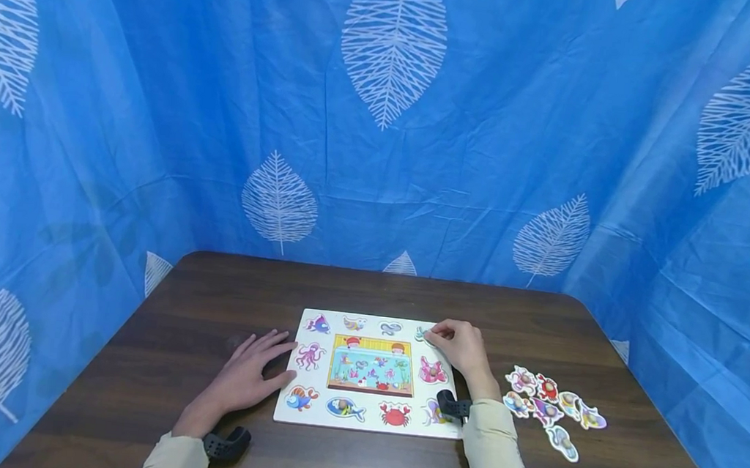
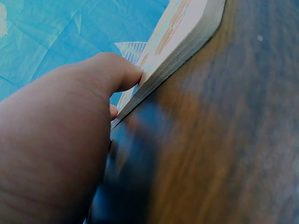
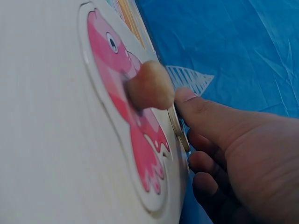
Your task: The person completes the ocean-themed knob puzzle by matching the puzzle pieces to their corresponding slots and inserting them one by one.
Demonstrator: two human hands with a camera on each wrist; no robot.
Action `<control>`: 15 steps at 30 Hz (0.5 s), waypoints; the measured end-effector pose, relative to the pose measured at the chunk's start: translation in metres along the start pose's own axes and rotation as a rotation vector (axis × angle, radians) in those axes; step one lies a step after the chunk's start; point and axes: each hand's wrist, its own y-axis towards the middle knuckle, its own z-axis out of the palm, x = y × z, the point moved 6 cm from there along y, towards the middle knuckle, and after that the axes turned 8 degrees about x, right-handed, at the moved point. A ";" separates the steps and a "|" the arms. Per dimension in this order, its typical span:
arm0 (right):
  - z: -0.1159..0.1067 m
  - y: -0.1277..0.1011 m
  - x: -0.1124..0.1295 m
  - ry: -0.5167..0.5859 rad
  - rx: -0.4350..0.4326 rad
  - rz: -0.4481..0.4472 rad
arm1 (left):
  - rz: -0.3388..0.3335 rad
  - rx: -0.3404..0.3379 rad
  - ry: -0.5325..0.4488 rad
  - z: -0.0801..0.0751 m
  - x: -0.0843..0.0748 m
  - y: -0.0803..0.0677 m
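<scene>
Pinching a flat wooden piece (image 1: 421,334), right hand (image 1: 465,348); left hand (image 1: 248,374) flat beside board (image 1: 366,424).

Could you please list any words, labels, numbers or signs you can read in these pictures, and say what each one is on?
None can be read.
Puzzle board: only pictures of sea animals and a central aquarium scene, no lettering visible.
Loose pieces on the table: pictures only, too small to show any text.
Curtain: leaf pattern, no words.
</scene>
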 end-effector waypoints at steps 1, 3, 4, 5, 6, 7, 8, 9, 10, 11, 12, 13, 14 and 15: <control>0.000 0.000 0.000 0.003 0.001 0.001 | -0.002 0.002 -0.001 0.000 0.000 0.000; 0.001 0.001 0.000 0.002 0.003 0.000 | -0.003 0.005 0.000 0.001 0.000 0.000; 0.001 0.001 0.000 0.002 0.003 0.000 | -0.003 0.005 0.001 0.001 0.000 -0.001; 0.001 0.001 0.000 -0.001 0.002 -0.003 | -0.004 0.005 -0.001 0.001 0.000 -0.001; 0.001 0.001 0.000 -0.004 0.002 -0.002 | -0.003 0.003 -0.002 0.001 0.000 -0.001; 0.000 0.001 0.001 -0.008 0.001 -0.002 | -0.002 0.002 -0.001 0.001 0.000 -0.001; 0.000 0.001 0.001 -0.013 0.000 -0.002 | -0.001 0.001 -0.001 0.001 0.000 -0.001; 0.000 0.000 0.001 -0.017 -0.001 -0.001 | -0.001 0.000 -0.003 0.001 0.000 -0.001; 0.000 0.000 0.001 -0.019 -0.001 0.002 | 0.001 -0.002 -0.002 0.001 0.000 0.000; 0.000 0.000 0.001 -0.020 0.000 0.005 | 0.001 -0.002 -0.003 0.001 0.000 0.000; 0.000 -0.001 0.001 -0.020 0.002 0.009 | 0.002 -0.002 -0.001 0.001 0.000 0.000; 0.000 -0.001 0.001 -0.019 0.004 0.010 | 0.003 -0.002 0.000 0.001 0.000 0.000; 0.000 -0.001 0.001 -0.016 0.007 0.012 | 0.003 -0.002 0.000 0.001 0.000 0.000; 0.001 -0.001 0.001 -0.013 0.010 0.015 | 0.003 -0.002 0.002 0.001 0.000 0.000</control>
